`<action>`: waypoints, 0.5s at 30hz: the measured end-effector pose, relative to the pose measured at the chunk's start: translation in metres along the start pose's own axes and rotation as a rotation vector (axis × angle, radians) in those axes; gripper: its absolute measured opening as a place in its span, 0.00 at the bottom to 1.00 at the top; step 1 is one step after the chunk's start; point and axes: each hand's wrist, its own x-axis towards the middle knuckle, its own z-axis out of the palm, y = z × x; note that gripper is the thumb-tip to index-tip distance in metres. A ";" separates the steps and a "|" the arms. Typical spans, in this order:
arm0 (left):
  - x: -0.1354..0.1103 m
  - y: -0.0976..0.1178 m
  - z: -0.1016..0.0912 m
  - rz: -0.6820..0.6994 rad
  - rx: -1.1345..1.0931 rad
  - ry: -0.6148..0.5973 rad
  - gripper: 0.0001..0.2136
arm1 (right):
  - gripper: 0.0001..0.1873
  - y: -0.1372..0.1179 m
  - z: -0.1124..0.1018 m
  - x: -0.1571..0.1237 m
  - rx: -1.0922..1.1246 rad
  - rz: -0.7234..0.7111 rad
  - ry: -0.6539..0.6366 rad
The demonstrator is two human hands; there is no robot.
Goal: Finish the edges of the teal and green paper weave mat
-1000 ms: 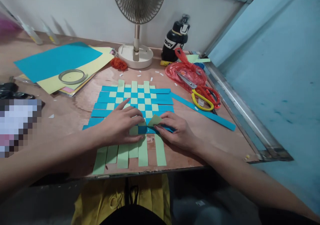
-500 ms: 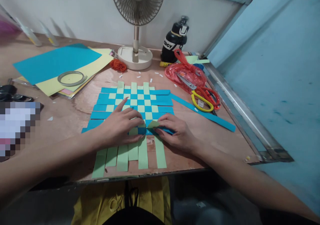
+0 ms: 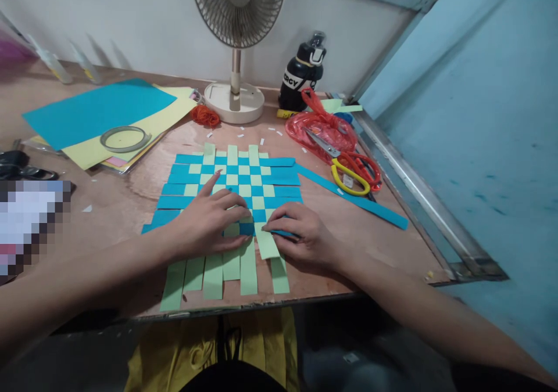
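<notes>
A woven mat of teal-blue and pale green paper strips (image 3: 235,177) lies on the wooden table top (image 3: 126,186), its green ends trailing toward me. My left hand (image 3: 207,223) presses flat on the weave, with the index finger stretched forward. Beside it, my right hand (image 3: 300,235) has its fingers on a blue strip (image 3: 282,233) in the near row. A pale green strip (image 3: 265,242) lies folded down toward me, touching my right index finger. The blue strip's end is hidden under my right fingers.
A loose blue strip (image 3: 349,196) lies to the right of the mat, by red-handled and yellow-handled scissors (image 3: 351,174) and a red plastic bag (image 3: 322,133). Behind stand a fan (image 3: 238,9) and a black bottle (image 3: 301,75). Paper sheets (image 3: 96,110) and a tape roll (image 3: 125,139) lie at left.
The pale green strip has flipped from standing folded back over the blue strip to lying down toward me. My right hand has shifted slightly nearer. The view has tilted a little.
</notes>
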 end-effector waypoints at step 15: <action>-0.007 0.011 -0.002 0.124 -0.037 -0.163 0.33 | 0.09 0.001 -0.003 0.001 -0.071 -0.089 -0.069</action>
